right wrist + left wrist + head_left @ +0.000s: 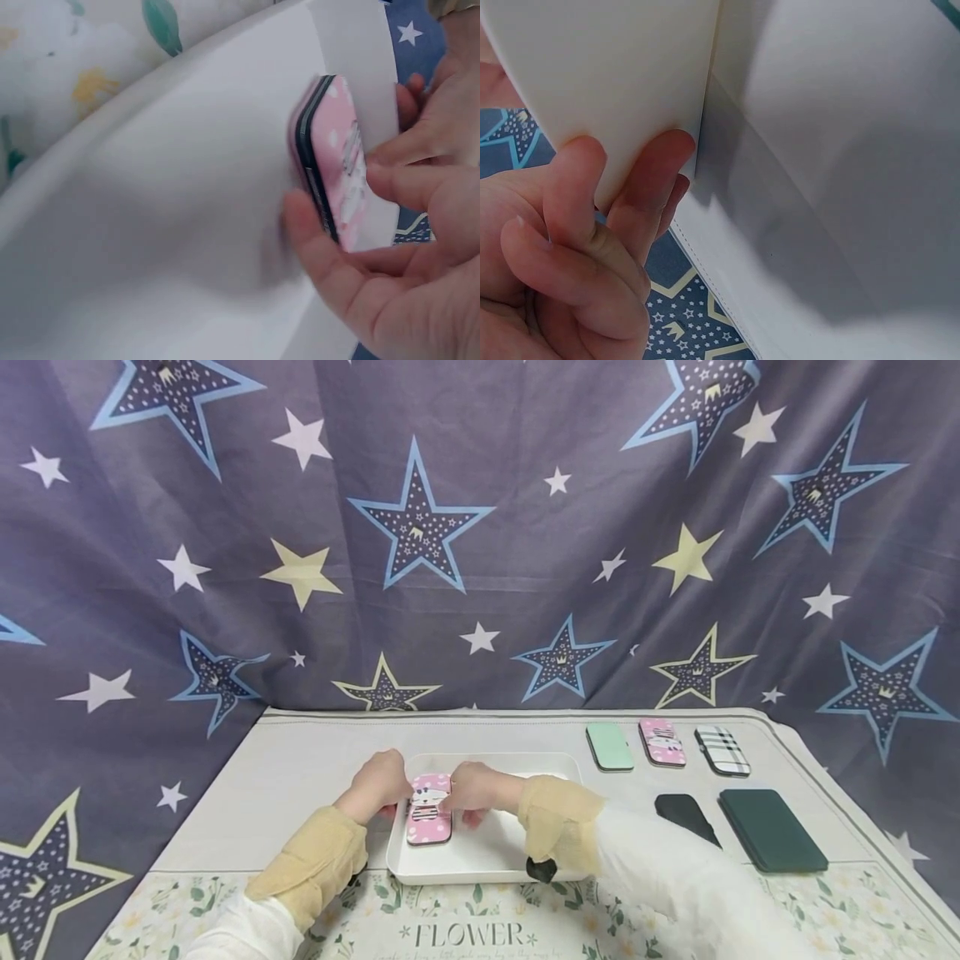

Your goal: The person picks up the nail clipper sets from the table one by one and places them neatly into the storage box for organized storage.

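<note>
A pink flat case [430, 827] with white dots and a cartoon figure lies at the left end of a white tray [487, 867]. My right hand [480, 789] holds the case at its right edge, thumb on the printed face [352, 172] and a finger beside the dark zip-like rim. At the tray's left wall, my left hand [380, 781] grips the rim, its fingers [656, 165] bent against the outside. In the right wrist view, the left thumb reaches over to the case's far edge.
Right of the tray lie a mint case [611, 746], another pink case [663, 743], a plaid case [723, 751], a black case [686, 814] and a dark green case [772, 831]. A floral mat [465, 927] covers the table's front; a starry curtain [480, 610] hangs behind.
</note>
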The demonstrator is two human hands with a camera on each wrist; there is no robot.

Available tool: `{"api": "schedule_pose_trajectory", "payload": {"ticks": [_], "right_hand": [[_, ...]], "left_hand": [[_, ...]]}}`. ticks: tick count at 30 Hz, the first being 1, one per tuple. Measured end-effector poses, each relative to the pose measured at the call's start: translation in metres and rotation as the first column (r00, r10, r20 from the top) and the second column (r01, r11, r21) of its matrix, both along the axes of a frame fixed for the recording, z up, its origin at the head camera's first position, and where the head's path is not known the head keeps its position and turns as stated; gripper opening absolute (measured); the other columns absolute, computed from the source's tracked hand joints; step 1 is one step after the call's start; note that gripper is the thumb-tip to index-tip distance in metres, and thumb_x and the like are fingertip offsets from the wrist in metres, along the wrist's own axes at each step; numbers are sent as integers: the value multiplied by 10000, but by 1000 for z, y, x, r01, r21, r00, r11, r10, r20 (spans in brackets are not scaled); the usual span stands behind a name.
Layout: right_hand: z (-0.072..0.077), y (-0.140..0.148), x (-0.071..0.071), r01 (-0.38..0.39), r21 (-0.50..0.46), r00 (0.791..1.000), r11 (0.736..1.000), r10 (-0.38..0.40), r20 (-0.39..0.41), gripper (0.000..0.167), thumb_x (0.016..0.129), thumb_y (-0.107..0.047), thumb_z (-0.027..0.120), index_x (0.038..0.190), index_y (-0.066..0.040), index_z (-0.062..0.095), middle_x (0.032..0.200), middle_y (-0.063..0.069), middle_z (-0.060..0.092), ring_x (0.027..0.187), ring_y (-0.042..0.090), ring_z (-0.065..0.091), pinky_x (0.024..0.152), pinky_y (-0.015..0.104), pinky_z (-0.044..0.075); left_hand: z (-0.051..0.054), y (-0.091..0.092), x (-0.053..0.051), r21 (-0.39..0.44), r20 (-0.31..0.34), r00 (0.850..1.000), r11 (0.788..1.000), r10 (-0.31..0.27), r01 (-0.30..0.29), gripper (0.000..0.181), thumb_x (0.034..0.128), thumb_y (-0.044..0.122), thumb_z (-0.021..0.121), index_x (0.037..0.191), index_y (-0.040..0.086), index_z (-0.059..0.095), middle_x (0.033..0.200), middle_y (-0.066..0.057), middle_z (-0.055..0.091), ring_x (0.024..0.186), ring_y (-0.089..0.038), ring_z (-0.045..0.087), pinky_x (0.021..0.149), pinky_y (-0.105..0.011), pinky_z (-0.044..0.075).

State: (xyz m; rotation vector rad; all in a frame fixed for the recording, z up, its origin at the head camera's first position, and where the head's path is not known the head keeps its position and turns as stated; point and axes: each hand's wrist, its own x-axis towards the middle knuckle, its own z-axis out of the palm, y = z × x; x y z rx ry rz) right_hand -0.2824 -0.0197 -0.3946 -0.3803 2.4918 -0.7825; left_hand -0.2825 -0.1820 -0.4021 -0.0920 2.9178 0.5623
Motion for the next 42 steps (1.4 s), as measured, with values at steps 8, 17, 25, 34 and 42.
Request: {"api": "schedule_pose_trajectory", "payload": {"ticks": [8,17,25,34,42], "right_hand": [[34,34,0,-199,94,975,976,207,-86,478,909,-299,598,1306,-43,535,1115,131,634,852,267,662,613,354,591],[62,90,-29,-253,187,892,949,304,-334,645,897,-454,556,1422,-110,408,1419,130,466,1309,302,434,1112,459,323],[56,149,-57,-49,261,793,964,196,-577,732,897,-554,505,1502,-242,235,1527,162,266,1361,444,280,1044,660,291],[39,194,-79,96,251,818,963,67,-571,758,898,-546,512,1514,-256,177,1575,152,104,1417,431,106,1064,721,129],[19,213,-95,179,231,854,956,-34,-519,813,896,-589,481,1523,-225,113,1572,201,12,1416,463,13,1073,717,75]], "left_hand": [[1,1,0,-3,4,1000,1000,5,-5,100,742,18,630,775,-66,587,442,-63,558,318,-117,522,326,-199,434],[-4,-3,0,5,-26,1000,1000,-17,17,92,758,44,630,748,-13,559,466,-47,566,317,-83,492,315,-161,388],[-4,-4,0,-3,-22,999,1000,-23,23,175,764,62,649,847,-70,570,464,-51,560,306,-77,468,309,-154,373],[-4,-2,0,4,-25,999,999,-37,37,110,769,55,641,765,-40,588,445,-41,561,298,-65,451,309,-149,367],[-3,-3,0,15,-20,999,999,-40,40,125,788,57,649,773,-65,627,432,-48,560,296,-69,462,307,-157,383]]}}
